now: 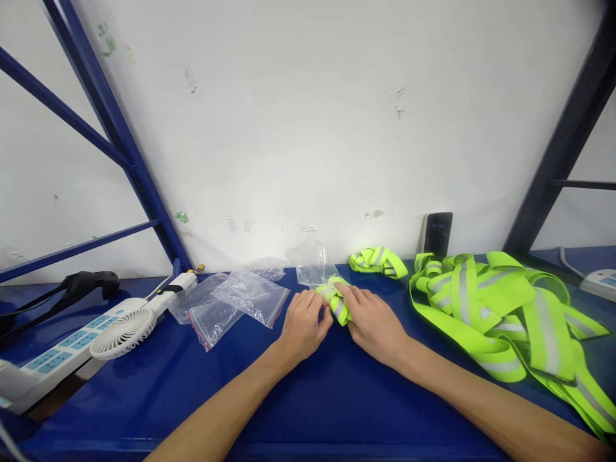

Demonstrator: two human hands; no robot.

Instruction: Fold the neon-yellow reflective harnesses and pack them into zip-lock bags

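Note:
My left hand (303, 324) and my right hand (373, 321) meet at the middle of the blue tabletop (298, 398). Both are closed on a folded neon-yellow reflective strap (337, 305), pinching it from either side. Just behind the strap lies a clear plastic bag (312, 260), partly open and crumpled. A second folded strap bundle (378, 260) rests a little farther back to the right.
A heap of loose neon reflective straps (505, 314) covers the right side. Several clear zip bags (235, 298) lie at left centre. A white power strip (58, 350) with a small white fan (122, 330) is at far left. A dark phone (437, 234) leans on the white wall.

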